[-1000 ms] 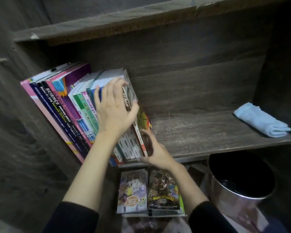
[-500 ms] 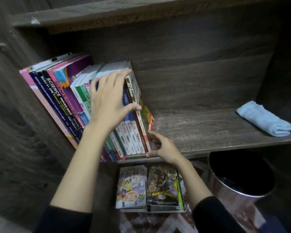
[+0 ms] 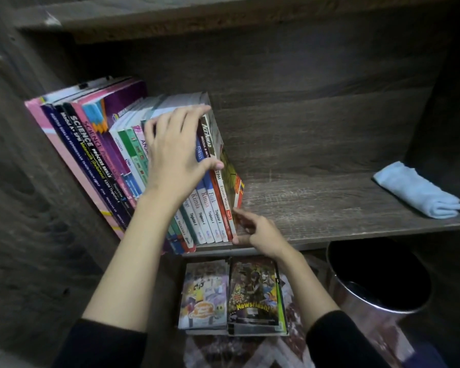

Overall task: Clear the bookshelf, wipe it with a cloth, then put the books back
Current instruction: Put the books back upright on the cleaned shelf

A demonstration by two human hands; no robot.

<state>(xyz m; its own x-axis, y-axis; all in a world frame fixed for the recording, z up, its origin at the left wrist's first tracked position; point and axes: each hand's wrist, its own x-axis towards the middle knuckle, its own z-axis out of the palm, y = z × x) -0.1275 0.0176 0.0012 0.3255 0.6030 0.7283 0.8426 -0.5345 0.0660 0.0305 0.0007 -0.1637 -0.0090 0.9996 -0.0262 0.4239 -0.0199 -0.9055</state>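
A row of textbooks [image 3: 104,160] stands on the left half of the dark wooden shelf [image 3: 329,208], leaning left against the side wall. My left hand [image 3: 178,152] lies flat on the spines of the right-hand books, fingertips at their top edges and thumb on the red-and-white spine. My right hand [image 3: 260,235] is at the shelf's front edge. Its index fingertip and thumb touch the bottom of the rightmost book [image 3: 230,179], the other fingers loosely curled. A folded light-blue cloth [image 3: 417,192] lies at the shelf's far right.
Another shelf board [image 3: 223,11] runs overhead. Below the shelf two comic books [image 3: 255,293] lie side by side on a stack. A shiny metal bin [image 3: 377,277] with a dark inside stands to their right. Between the books and the cloth is bare shelf board.
The right-hand books have gone back onto the shelf and stand less tilted. My right hand slid from under them to the foot of the rightmost book. My left hand's fingers flattened on the spines.
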